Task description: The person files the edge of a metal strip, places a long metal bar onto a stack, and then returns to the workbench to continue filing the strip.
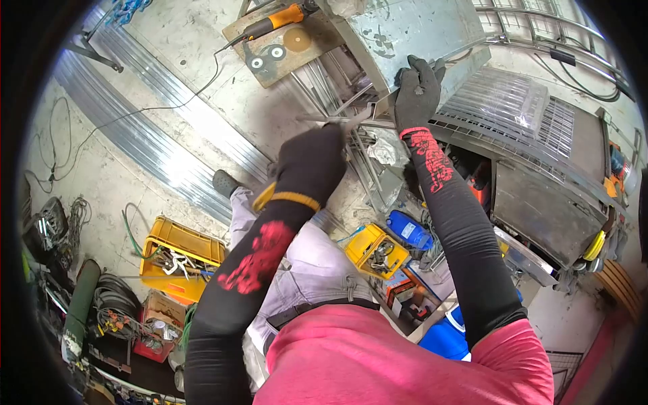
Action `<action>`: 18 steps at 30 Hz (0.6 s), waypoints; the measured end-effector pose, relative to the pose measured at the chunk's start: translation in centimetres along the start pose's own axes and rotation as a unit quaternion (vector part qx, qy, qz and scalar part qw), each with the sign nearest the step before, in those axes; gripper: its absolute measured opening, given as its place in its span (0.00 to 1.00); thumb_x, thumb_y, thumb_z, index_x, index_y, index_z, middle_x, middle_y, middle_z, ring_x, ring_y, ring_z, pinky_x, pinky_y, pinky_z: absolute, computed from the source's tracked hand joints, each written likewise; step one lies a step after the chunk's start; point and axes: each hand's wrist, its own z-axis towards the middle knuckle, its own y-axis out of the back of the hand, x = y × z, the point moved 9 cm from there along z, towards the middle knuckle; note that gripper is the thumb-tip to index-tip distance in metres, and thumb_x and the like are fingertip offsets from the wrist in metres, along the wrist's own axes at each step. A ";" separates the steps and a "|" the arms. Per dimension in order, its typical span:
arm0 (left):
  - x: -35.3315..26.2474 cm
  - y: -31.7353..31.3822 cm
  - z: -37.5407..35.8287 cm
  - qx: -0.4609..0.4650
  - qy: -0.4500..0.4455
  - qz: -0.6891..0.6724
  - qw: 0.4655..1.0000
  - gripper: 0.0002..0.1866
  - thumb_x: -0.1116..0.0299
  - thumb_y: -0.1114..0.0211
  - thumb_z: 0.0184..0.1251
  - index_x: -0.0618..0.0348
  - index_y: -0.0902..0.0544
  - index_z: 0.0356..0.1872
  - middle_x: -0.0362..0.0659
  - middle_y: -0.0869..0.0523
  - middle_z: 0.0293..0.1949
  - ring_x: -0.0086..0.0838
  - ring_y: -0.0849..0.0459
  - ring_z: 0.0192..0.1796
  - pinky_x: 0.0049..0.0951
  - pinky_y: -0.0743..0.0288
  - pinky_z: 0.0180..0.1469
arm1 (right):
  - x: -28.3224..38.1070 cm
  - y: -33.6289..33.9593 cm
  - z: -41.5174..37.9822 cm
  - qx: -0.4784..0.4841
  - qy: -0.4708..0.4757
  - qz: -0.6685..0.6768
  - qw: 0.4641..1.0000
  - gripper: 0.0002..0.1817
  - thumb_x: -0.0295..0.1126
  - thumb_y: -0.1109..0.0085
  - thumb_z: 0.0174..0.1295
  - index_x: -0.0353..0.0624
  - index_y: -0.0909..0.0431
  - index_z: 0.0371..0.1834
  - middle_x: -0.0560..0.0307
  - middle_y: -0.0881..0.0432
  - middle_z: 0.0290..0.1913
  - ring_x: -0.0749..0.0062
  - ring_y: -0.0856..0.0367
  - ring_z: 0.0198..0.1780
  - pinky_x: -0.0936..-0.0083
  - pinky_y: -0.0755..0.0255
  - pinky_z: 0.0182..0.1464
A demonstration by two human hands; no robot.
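Note:
My left hand [310, 162], in a dark glove with a yellow cuff, is closed and smeared by motion. A pale metal tool [360, 119] juts from it toward the right; its kind is too blurred to tell. My right hand [417, 94], in a grey glove, grips the near edge of a sheet-metal box [412, 30] at the top. Its fingers are bent at the edge and partly hidden. Below the box, between the hands, thin metal bars [368, 165] of a frame show.
An angle grinder [277, 21] and discs [297, 39] lie on a board [270, 77]. Long metal profiles [162, 162] cross the floor at left. Yellow toolboxes [179, 243] and a blue bottle [409, 229] stand near my legs. At right is a metal cabinet [547, 209].

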 end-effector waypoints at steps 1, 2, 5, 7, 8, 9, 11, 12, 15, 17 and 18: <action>1.1 0.3 -1.3 -0.003 0.028 -0.046 0.999 0.07 0.65 0.37 0.73 0.51 0.13 0.43 0.50 0.08 0.35 0.51 0.08 0.41 0.52 0.17 0.43 | -0.3 0.0 0.1 -0.003 -0.004 -0.001 1.000 0.15 0.28 0.43 0.69 0.34 0.12 0.52 0.46 0.10 0.46 0.47 0.29 0.74 0.55 0.47 0.84; 1.0 0.2 -0.7 -0.001 0.022 -0.043 0.999 0.07 0.65 0.37 0.73 0.51 0.13 0.43 0.50 0.08 0.35 0.51 0.08 0.41 0.52 0.17 0.43 | -0.5 -0.3 0.3 0.007 0.001 -0.003 1.000 0.15 0.27 0.43 0.69 0.33 0.12 0.53 0.47 0.10 0.46 0.47 0.28 0.74 0.56 0.45 0.83; 0.3 0.1 1.2 -0.044 0.002 -0.028 0.999 0.07 0.66 0.37 0.72 0.51 0.13 0.43 0.51 0.08 0.35 0.52 0.08 0.41 0.53 0.17 0.43 | -0.9 -0.1 -0.7 0.013 -0.019 0.002 1.000 0.15 0.27 0.43 0.69 0.32 0.13 0.53 0.47 0.11 0.45 0.47 0.28 0.72 0.56 0.44 0.82; -1.2 0.0 4.0 -0.054 -0.026 -0.019 0.998 0.07 0.66 0.37 0.72 0.51 0.13 0.43 0.51 0.08 0.35 0.52 0.08 0.41 0.53 0.17 0.43 | -0.2 -0.2 0.0 -0.004 0.035 -0.016 0.999 0.14 0.28 0.42 0.70 0.32 0.13 0.53 0.46 0.12 0.44 0.51 0.24 0.67 0.56 0.44 0.82; -2.0 0.1 4.4 -0.059 -0.051 -0.012 0.997 0.07 0.66 0.37 0.72 0.51 0.13 0.43 0.51 0.08 0.35 0.52 0.08 0.41 0.53 0.17 0.44 | 0.0 -0.1 0.3 -0.005 0.035 -0.016 0.999 0.14 0.28 0.42 0.70 0.32 0.13 0.53 0.46 0.12 0.44 0.51 0.24 0.67 0.56 0.44 0.82; -1.7 -0.1 4.0 -0.060 -0.048 -0.018 0.997 0.07 0.66 0.37 0.72 0.51 0.12 0.44 0.51 0.08 0.35 0.52 0.08 0.41 0.52 0.17 0.44 | 0.2 0.0 0.2 -0.010 0.030 -0.019 0.999 0.14 0.28 0.42 0.71 0.32 0.13 0.53 0.46 0.12 0.44 0.51 0.24 0.68 0.56 0.46 0.83; -0.7 -0.6 1.7 -0.038 -0.018 -0.024 0.999 0.08 0.66 0.38 0.71 0.51 0.12 0.44 0.51 0.08 0.36 0.52 0.08 0.42 0.52 0.17 0.44 | -0.1 0.1 -0.2 -0.017 0.021 -0.022 0.999 0.14 0.28 0.42 0.71 0.33 0.13 0.53 0.47 0.11 0.43 0.50 0.24 0.68 0.56 0.48 0.84; 0.1 -0.9 0.5 -0.022 0.009 -0.031 0.999 0.08 0.66 0.38 0.70 0.51 0.12 0.44 0.52 0.08 0.37 0.51 0.07 0.42 0.52 0.16 0.44 | -1.1 -0.2 -0.1 -0.004 -0.004 -0.020 1.000 0.16 0.31 0.41 0.69 0.37 0.12 0.54 0.42 0.12 0.53 0.43 0.30 0.76 0.53 0.47 0.83; 1.1 -0.8 -0.3 -0.030 0.032 -0.060 0.997 0.08 0.65 0.37 0.70 0.49 0.12 0.44 0.50 0.08 0.36 0.50 0.07 0.41 0.52 0.16 0.44 | -2.3 -0.8 0.2 0.006 -0.031 -0.001 1.000 0.18 0.35 0.41 0.66 0.41 0.11 0.55 0.34 0.15 0.66 0.36 0.37 0.83 0.51 0.45 0.83; 0.3 -1.0 1.2 -0.054 -0.001 -0.020 0.998 0.07 0.62 0.35 0.74 0.50 0.13 0.44 0.48 0.08 0.35 0.48 0.08 0.42 0.49 0.17 0.43 | -2.2 -0.2 -0.8 0.008 -0.037 0.013 0.999 0.19 0.35 0.41 0.66 0.41 0.11 0.56 0.30 0.18 0.69 0.37 0.37 0.84 0.51 0.45 0.83; 0.1 -1.1 2.5 -0.057 -0.001 -0.019 0.998 0.07 0.62 0.35 0.74 0.50 0.13 0.44 0.48 0.08 0.35 0.48 0.08 0.42 0.49 0.17 0.43 | -1.9 -0.3 -0.5 0.016 -0.030 -0.004 0.999 0.19 0.35 0.40 0.66 0.41 0.11 0.56 0.28 0.20 0.70 0.37 0.37 0.84 0.50 0.45 0.82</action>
